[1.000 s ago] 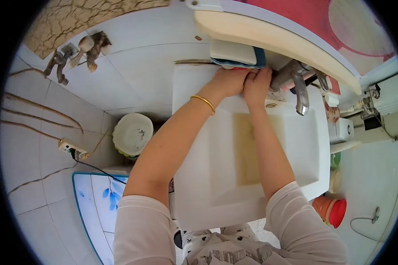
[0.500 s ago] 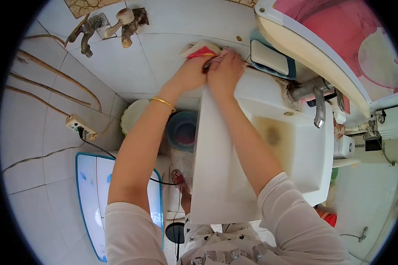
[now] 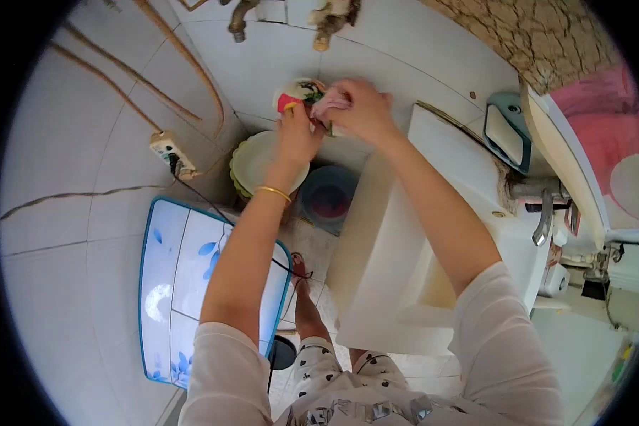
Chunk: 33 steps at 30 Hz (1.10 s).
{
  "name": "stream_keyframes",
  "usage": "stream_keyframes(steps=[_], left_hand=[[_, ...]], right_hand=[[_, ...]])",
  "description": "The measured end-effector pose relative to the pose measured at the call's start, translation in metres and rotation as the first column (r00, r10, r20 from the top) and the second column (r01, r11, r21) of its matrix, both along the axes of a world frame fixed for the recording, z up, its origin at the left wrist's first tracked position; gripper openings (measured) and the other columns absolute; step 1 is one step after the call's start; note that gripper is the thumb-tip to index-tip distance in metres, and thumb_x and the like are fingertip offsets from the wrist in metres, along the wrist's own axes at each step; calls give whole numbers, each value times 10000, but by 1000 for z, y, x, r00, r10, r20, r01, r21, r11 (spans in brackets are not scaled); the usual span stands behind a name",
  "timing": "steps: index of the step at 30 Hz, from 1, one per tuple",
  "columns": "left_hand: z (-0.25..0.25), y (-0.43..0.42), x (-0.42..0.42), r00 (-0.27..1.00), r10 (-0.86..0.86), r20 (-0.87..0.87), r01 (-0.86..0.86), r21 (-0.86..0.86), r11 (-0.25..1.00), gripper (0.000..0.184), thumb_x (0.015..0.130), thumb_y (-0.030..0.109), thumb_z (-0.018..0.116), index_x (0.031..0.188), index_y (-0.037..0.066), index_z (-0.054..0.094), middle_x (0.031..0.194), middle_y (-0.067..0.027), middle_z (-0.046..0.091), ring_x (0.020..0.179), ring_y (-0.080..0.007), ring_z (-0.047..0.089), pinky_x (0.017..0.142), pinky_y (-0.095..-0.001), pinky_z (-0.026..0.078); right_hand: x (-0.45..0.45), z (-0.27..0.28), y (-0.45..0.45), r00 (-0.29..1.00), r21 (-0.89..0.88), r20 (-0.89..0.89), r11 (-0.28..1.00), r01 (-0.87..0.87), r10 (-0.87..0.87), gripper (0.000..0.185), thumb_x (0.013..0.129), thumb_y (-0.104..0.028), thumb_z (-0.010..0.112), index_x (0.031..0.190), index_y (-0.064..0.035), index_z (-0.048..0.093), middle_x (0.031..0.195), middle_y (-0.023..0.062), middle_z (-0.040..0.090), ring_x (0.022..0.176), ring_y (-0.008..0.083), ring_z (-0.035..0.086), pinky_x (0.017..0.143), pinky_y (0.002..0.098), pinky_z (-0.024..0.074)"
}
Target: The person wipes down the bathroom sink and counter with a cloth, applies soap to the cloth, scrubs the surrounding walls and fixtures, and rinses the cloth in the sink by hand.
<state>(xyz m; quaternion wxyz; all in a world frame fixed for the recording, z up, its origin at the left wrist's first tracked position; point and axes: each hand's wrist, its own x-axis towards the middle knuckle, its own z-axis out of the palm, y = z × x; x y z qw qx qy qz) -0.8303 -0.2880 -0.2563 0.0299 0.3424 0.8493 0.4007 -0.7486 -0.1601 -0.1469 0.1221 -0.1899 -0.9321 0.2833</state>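
Observation:
Near the tiled wall, left of the sink, my left hand grips a small white container with a red and yellow patch, its fingers closed on it from below. My right hand is beside it, fingers closed on a crumpled pink cloth that touches or nearly touches the container's right side. The contents of the container are too small to make out. Below the hands are a pale scalloped basin and a blue-grey basin.
The white sink with its metal faucet is to the right. A soap dish sits behind it. Wall taps hang above the hands. A power strip and a blue-edged panel are at left, with a black cable between.
Both hands have moved left from the soap dish, off the sink's back edge, and now hold the container and cloth over the basins. The camera view has turned left.

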Motion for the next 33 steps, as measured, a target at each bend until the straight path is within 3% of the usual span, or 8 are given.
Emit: stream_keyframes(steps=[9, 11, 15, 22, 25, 27, 29, 33], left_hand=[[33, -24, 69, 720, -119, 684, -515, 642, 568, 494, 910, -16, 498, 1352, 39, 284, 1409, -135, 354, 1207, -273, 463, 1017, -384, 409], [43, -30, 76, 504, -371, 780, -678, 624, 389, 402, 977, 96, 448, 1361, 83, 334, 1408, -92, 389, 1214, -264, 471, 1000, -383, 429], [83, -45, 81, 17, -805, 593, -950, 261, 172, 411, 993, 276, 474, 1367, 114, 421, 1381, -62, 437, 1243, -229, 454, 1014, -375, 418], [129, -66, 115, 237, -642, 730, -828, 498, 260, 433, 1024, 306, 383, 1431, 155, 379, 1417, -87, 450, 1310, -256, 434, 1085, -418, 383], [96, -62, 120, 247, -939, 241, -790, 611, -51, 450, 1024, 260, 393, 1430, 68, 357, 1439, -49, 387, 1314, -185, 388, 1074, -314, 351], [89, -52, 136, 247, -755, 607, -706, 647, 289, 504, 1003, 310, 421, 1447, 83, 341, 1457, -115, 376, 1336, -268, 360, 1122, -363, 274], [41, -38, 144, 958, 97, 270, -220, 476, 852, 560, 953, 328, 466, 1448, 87, 358, 1457, -201, 360, 1348, -364, 326, 1144, -482, 193], [98, -60, 145, 975, 221, -7, -220, 43, 974, 593, 899, 298, 501, 1436, 75, 383, 1477, -253, 309, 1376, -407, 278, 1123, -603, 124]], right_hand=[[57, 32, -17, 928, 82, -140, 938, -337, 345, 283, 647, -93, 745, 896, -75, 612, 1085, 68, 563, 1083, 271, 521, 891, 435, 397], [74, 53, -42, 923, -289, 102, 898, -330, 372, 297, 662, -75, 741, 927, -72, 607, 1150, 78, 564, 1057, 265, 552, 897, 419, 410], [103, 68, -83, 764, 18, 48, 764, -645, 643, 274, 746, -122, 732, 983, -91, 599, 1073, 85, 620, 923, 240, 615, 860, 384, 446], [101, 59, -56, 993, -541, 84, 840, -30, 89, 425, 852, -329, 706, 1158, -80, 549, 1058, 87, 650, 973, 185, 619, 883, 353, 454], [99, 41, -75, 996, -683, 37, 730, -32, 79, 510, 904, -393, 634, 1293, -94, 495, 1208, 66, 597, 1100, 185, 570, 940, 347, 443], [99, 33, -97, 997, -824, 49, 566, 11, 53, 585, 915, -422, 615, 1370, -102, 436, 1296, 75, 543, 1181, 196, 525, 979, 358, 431], [100, 33, -109, 979, -957, 204, 209, 202, -10, 713, 890, -446, 646, 1442, -97, 358, 1377, 117, 478, 1262, 211, 473, 1019, 384, 418], [89, 10, -103, 980, -933, 162, -343, 112, -120, 647, 916, -475, 583, 1408, -97, 398, 1372, 101, 495, 1244, 239, 494, 1014, 410, 424]])
